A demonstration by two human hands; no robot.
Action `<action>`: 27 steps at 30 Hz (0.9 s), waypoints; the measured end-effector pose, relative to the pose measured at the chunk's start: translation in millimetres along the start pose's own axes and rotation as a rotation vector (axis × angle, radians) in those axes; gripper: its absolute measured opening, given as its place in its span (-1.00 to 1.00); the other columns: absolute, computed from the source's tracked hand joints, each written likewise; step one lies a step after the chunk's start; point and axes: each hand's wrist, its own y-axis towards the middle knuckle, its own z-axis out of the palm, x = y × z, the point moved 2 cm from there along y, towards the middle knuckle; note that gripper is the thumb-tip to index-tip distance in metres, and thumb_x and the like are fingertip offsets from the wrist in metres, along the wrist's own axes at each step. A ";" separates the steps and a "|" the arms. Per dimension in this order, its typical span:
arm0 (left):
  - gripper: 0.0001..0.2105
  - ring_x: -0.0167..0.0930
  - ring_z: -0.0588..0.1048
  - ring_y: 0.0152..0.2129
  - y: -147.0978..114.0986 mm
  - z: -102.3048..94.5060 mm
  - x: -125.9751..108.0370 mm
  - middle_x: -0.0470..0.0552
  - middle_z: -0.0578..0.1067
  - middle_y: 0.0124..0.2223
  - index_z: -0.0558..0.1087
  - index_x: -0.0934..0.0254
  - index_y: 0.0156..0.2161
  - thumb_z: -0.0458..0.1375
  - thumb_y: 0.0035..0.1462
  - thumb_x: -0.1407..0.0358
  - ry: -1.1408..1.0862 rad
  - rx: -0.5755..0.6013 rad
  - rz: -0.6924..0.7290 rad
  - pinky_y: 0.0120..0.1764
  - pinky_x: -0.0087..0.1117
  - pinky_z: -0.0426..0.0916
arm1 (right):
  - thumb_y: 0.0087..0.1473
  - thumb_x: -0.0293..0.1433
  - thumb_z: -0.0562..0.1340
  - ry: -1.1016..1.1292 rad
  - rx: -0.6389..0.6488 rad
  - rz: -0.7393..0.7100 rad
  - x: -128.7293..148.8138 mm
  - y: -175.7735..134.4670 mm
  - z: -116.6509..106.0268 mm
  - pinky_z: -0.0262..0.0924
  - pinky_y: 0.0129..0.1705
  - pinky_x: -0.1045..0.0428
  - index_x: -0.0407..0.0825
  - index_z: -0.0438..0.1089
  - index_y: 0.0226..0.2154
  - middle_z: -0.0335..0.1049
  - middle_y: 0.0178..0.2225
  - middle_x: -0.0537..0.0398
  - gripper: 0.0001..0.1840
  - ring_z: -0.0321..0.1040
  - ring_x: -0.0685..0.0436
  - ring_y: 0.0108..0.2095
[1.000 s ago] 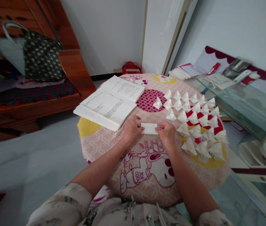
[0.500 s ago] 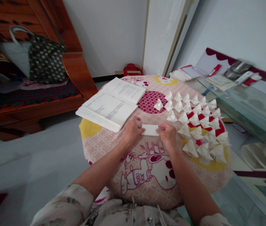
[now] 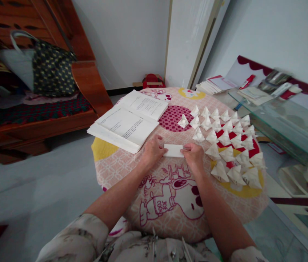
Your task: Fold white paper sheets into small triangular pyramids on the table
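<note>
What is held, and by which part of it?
A white paper strip: left hand at its left end, right hand at its right end.

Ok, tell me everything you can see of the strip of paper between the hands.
The strip of paper is plain white, with no print visible on the side that shows. It is a small, flat oblong with straight long edges and looks folded, though the layers can't be counted. It lies crosswise at the tablecloth; whether it touches the cloth is unclear. The left hand holds its left end, the right hand its right.
</note>
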 end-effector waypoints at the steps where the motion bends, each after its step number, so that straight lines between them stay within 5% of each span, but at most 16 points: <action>1: -0.58 -0.42 0.48 -0.53 0.0 0.1 0.1 -0.15 0.50 -0.48 0.36 0.27 0.01 0.28 0.01 0.41 -0.003 -0.001 -0.003 -0.33 -0.40 0.31 | -0.17 -0.38 0.34 0.001 0.000 -0.001 0.0 0.0 0.2 0.37 -0.24 -0.10 0.01 0.55 -0.40 0.59 -0.39 -0.01 -0.85 0.52 -0.26 -0.34; 16: -0.63 -0.42 0.45 -0.49 2.2 4.7 4.3 -0.16 0.46 -0.48 0.38 0.27 -0.02 0.26 0.03 0.42 0.082 -0.016 0.080 -0.33 -0.41 0.29 | -0.14 -0.44 0.34 -0.086 0.002 0.023 11.7 -2.6 -3.7 0.33 -0.23 -0.02 -0.05 0.58 -0.37 0.60 -0.37 -0.02 -0.83 0.52 -0.21 -0.33; 23: -0.67 -0.30 0.46 -0.11 2.6 11.8 3.0 0.08 0.51 -0.13 0.46 0.30 -0.12 0.12 -0.01 0.60 0.182 -0.077 0.519 -0.05 -0.29 0.37 | -0.14 -0.43 0.33 -0.109 0.002 -0.003 8.8 -1.1 -1.6 0.31 -0.24 -0.02 -0.04 0.57 -0.38 0.60 -0.37 -0.01 -0.83 0.51 -0.21 -0.34; 27: -0.64 -0.33 0.48 -0.13 2.6 18.5 4.6 0.11 0.52 -0.12 0.53 0.35 -0.16 0.00 0.01 0.64 0.164 0.068 0.735 -0.06 -0.32 0.41 | -0.15 -0.42 0.33 -0.107 -0.012 -0.027 6.9 -1.0 -0.7 0.31 -0.24 -0.03 -0.03 0.56 -0.39 0.58 -0.38 0.00 -0.84 0.50 -0.20 -0.34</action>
